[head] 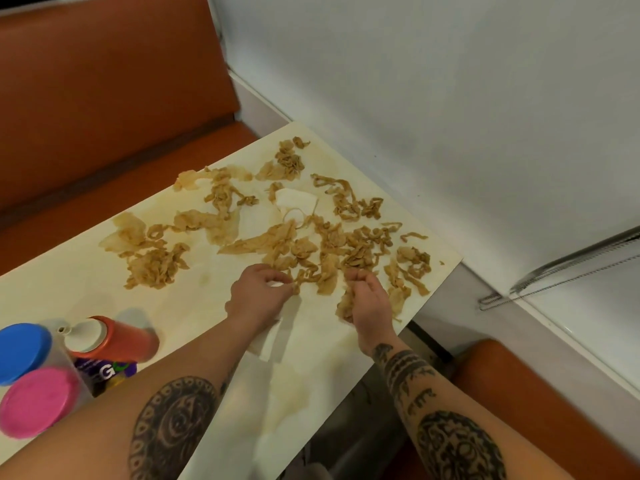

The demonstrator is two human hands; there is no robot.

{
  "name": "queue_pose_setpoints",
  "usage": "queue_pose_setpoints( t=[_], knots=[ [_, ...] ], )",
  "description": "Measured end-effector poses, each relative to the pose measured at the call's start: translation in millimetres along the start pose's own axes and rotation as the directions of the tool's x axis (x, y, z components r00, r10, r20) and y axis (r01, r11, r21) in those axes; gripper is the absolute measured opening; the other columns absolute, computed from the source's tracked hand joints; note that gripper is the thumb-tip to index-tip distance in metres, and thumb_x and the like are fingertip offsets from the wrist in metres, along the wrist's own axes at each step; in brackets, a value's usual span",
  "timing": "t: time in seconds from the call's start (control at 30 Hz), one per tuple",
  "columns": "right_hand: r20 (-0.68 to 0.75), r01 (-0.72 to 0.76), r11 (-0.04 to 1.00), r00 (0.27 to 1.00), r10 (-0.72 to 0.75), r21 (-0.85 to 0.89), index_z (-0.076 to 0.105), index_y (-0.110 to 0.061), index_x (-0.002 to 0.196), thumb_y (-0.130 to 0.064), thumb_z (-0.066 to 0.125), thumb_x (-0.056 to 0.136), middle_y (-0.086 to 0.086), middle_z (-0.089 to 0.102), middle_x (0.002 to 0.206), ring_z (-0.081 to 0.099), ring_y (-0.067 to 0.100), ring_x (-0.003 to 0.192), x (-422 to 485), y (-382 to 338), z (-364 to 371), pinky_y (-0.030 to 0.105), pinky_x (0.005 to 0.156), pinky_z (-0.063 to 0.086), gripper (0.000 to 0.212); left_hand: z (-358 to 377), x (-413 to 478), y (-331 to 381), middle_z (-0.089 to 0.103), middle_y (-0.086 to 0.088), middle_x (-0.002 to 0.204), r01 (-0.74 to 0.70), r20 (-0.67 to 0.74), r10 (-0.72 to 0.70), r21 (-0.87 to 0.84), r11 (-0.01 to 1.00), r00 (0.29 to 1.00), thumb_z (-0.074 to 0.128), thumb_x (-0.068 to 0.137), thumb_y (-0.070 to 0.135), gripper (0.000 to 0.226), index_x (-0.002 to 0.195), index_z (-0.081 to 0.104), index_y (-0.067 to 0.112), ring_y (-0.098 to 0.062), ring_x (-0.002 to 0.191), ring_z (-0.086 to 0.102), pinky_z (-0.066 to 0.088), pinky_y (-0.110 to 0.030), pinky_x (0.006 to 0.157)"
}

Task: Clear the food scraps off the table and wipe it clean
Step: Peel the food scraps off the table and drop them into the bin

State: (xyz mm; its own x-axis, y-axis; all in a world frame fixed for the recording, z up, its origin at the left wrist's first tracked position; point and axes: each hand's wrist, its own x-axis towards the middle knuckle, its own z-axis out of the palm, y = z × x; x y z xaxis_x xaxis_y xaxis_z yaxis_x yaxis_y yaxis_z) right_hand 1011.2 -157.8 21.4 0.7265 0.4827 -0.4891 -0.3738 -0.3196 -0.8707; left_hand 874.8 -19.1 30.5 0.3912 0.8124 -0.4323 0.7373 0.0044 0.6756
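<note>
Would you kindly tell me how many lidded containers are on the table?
3: blue-lidded tub at the left edge, pink-lidded tub nearer the camera, white-capped orange bottle beside them; more may sit out of frame.

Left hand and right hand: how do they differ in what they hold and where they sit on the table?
The left hand holds a white napkin under its palm, while the right hand grips a wad of brown scraps. The left hand sits toward the table's middle; the right hand is close to its right edge. Both have curled fingers at the near side of the scrap pile.
</note>
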Motion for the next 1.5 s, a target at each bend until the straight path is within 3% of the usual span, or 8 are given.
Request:
queue_pose_setpoints(
  t=[0.2,0.4,0.57,0.93,1.03,1.17,1.3,1.5],
  knots=[
    [-0.036,0.163,0.931,0.982,-0.184,-0.328,0.060,-0.017,0.076,-0.046,0.070,0.093,-0.010,0.051,0.058,0.042,0.008,0.052,18,0,-11,0.028,0.056,0.037,0.035,22,11,18,0.059,0.009,0.128,-0.002,-0.007,0.004,0.273,0.962,1.000,0.065,0.076,0.062,0.017,0.078,0.072,0.047,-0.027,0.120,0.053,0.044,-0.051,0.099],
    [0.018,0.128,0.809,0.989,-0.144,-0.573,0.067,-0.020,0.107,-0.057,0.075,0.082,0.002,0.070,0.096,0.065,0.022,0.087,43,-8,7,0.030,0.073,0.047,0.046,33,16,26,0.052,0.005,0.138,0.022,-0.045,-0.005,0.395,0.918,0.999,0.067,0.086,0.054,0.020,0.102,0.074,0.045,-0.030,0.127,0.043,0.032,-0.050,0.100],
    [0.116,0.202,0.744,0.979,-0.166,-0.638,0.071,-0.015,0.102,-0.043,0.068,0.095,-0.001,0.070,0.091,0.066,0.019,0.091,54,-13,21,0.028,0.078,0.050,0.029,39,22,17,0.048,0.005,0.136,0.004,-0.054,0.026,0.490,0.872,0.998,0.061,0.091,0.051,0.031,0.122,0.068,0.049,-0.029,0.125,0.040,0.030,-0.048,0.101],
    [-0.028,0.124,0.985,0.991,-0.128,-0.124,0.050,-0.017,0.073,-0.024,0.057,0.094,-0.001,0.046,0.068,0.040,0.011,0.058,35,-31,5,0.031,0.058,0.035,0.023,46,31,16,0.049,0.001,0.123,0.017,-0.061,0.023,0.591,0.806,0.998,0.058,0.093,0.050,0.024,0.109,0.074,0.041,-0.031,0.116,0.041,0.034,-0.050,0.098],
    [0.017,0.166,0.939,0.985,-0.169,-0.302,0.062,-0.004,0.094,-0.009,0.048,0.099,0.009,0.051,0.085,0.050,-0.003,0.066,32,-29,-11,0.013,0.064,0.041,0.016,43,25,14,0.049,0.002,0.127,-0.011,-0.054,0.048,0.543,0.840,0.997,0.059,0.093,0.051,0.023,0.105,0.075,0.040,-0.030,0.118,0.041,0.033,-0.049,0.099],
    [-0.016,0.015,0.967,1.000,-0.020,-0.255,0.067,-0.028,0.109,-0.016,0.057,0.087,0.021,0.059,0.114,0.057,0.038,0.110,17,-19,-18,0.047,0.091,0.052,0.026,34,15,8,0.050,0.008,0.134,-0.024,-0.034,0.036,0.320,0.947,0.999,0.065,0.086,0.055,0.016,0.093,0.073,0.043,-0.027,0.125,0.045,0.034,-0.048,0.100],
    [-0.089,-0.163,0.943,0.977,0.196,0.290,0.057,-0.015,0.090,-0.030,0.057,0.080,0.021,0.057,0.086,0.059,0.027,0.064,3,-18,-8,0.029,0.050,0.044,0.018,24,2,1,0.060,0.007,0.126,-0.084,0.054,0.091,-0.117,0.990,0.994,0.077,0.079,0.049,0.013,0.082,0.076,0.036,-0.018,0.120,0.055,0.043,-0.040,0.099],
    [-0.006,-0.347,0.933,0.937,0.349,0.091,0.067,-0.018,0.110,-0.060,0.058,0.093,0.003,0.066,0.092,0.061,0.021,0.080,-47,-9,10,0.032,0.066,0.046,0.046,-1,-47,2,0.060,0.012,0.125,-0.116,0.156,0.187,-0.379,0.918,0.970,0.083,0.083,0.029,0.008,0.085,0.076,0.026,-0.009,0.119,0.054,0.041,-0.034,0.104]
  ],
)
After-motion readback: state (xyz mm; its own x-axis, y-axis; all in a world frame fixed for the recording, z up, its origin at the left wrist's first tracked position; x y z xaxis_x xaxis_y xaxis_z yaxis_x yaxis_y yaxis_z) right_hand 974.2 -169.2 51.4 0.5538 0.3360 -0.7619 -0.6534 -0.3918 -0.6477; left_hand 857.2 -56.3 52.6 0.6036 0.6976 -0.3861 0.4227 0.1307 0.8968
